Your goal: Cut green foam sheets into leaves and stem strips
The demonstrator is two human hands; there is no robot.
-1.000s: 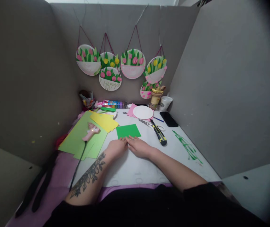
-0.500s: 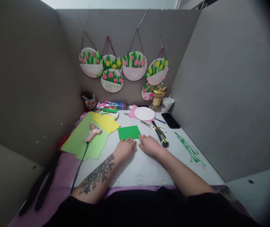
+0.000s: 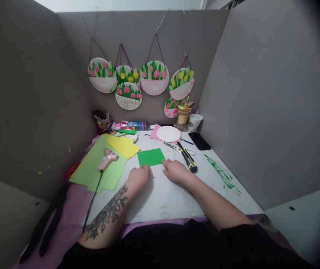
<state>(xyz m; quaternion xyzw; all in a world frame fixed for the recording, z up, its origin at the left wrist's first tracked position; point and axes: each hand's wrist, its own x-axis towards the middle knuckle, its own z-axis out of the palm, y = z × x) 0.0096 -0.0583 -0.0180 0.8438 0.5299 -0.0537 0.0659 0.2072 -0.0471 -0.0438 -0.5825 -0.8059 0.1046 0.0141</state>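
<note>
A dark green sheet of paper point(image 3: 151, 157) lies on the white tabletop in front of me. My left hand point(image 3: 140, 177) is at its near edge, fingers curled over the paper's front left part; the thumb is mostly hidden. At the near right corner rests my right hand point(image 3: 174, 170), its fingers stretched forward and touching the paper's edge. Just right of that hand lie a yellow and black utility knife point(image 3: 188, 158) and a pair of scissors point(image 3: 176, 147).
Left are light green sheets point(image 3: 88, 167), yellow paper point(image 3: 125, 146) and a corded pink glue gun point(image 3: 108, 160). Behind sit a white paper plate point(image 3: 168, 133) and a phone point(image 3: 199, 141). Green strips point(image 3: 222, 172) lie right. Plate crafts point(image 3: 154, 86) hang on the grey back panel.
My left hand has slid left along the paper's near edge, its fingers curling more. The right hand stays at the right corner. The whole view has shifted slightly.
</note>
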